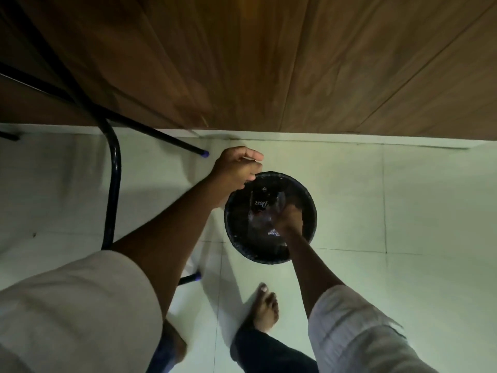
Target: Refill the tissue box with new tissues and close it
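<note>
Reaching down in the head view: right hand (286, 218) pinching crinkly clear plastic wrap (265, 224) inside black bin (309, 200); left hand (236, 168) curled shut at rim, contents unclear. Wrap likely light, limp, slippery. Tissue box nowhere visible.

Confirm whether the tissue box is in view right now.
No: only a black bin on the tiled floor shows, with the right hand inside it.
</note>
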